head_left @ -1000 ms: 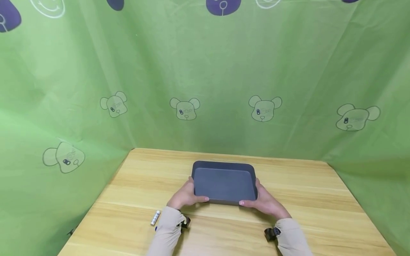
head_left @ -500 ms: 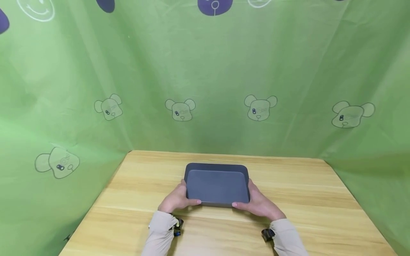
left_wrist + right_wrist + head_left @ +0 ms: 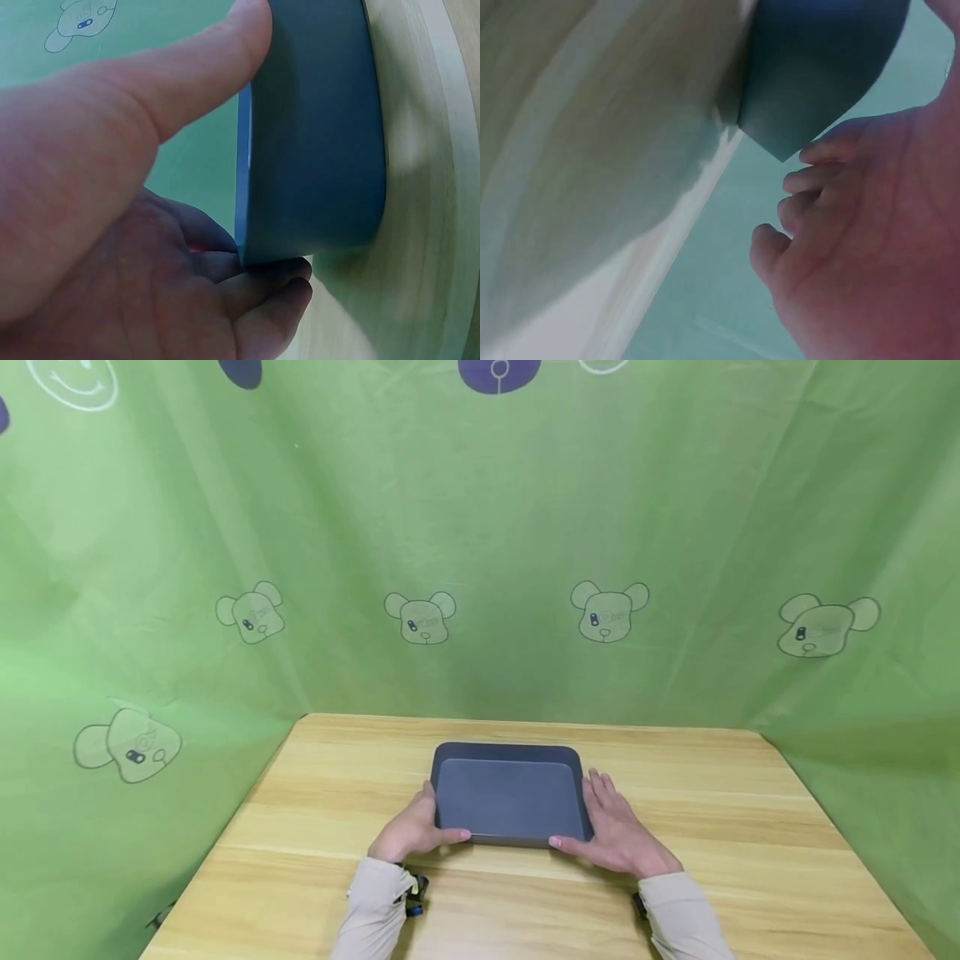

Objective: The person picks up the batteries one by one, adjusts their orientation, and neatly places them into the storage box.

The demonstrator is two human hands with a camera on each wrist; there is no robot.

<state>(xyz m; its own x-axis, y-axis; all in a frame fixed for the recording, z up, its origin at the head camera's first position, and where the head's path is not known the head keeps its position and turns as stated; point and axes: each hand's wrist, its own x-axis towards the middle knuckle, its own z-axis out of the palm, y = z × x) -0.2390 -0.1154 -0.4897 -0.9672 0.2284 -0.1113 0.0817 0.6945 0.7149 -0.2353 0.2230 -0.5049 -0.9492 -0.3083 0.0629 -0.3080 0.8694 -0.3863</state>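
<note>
A dark grey rectangular tray [image 3: 510, 797] with raised walls lies at the middle of the table. My left hand [image 3: 411, 828] grips its near left corner, thumb along the front rim and fingers at the left side. In the left wrist view that thumb [image 3: 225, 52] reaches over the edge of the tray wall [image 3: 315, 142], with fingertips at the corner below. At the tray's right side is my right hand [image 3: 618, 831], fingers extended away from me and thumb at the front rim. The right wrist view has its fingertips [image 3: 810, 180] right beside the tray's corner [image 3: 802, 82].
The wood-grain table [image 3: 750, 835] extends on both sides of the tray. A green curtain [image 3: 510, 527] printed with bear heads hangs behind and at both sides. Beige sleeves cover my forearms, and a dark wrist device [image 3: 416, 893] sits by the left cuff.
My right hand's fingers have loosened and straightened along the tray's side. The head view has shifted slightly. A small white patterned cylinder beside the left forearm is now out of sight.
</note>
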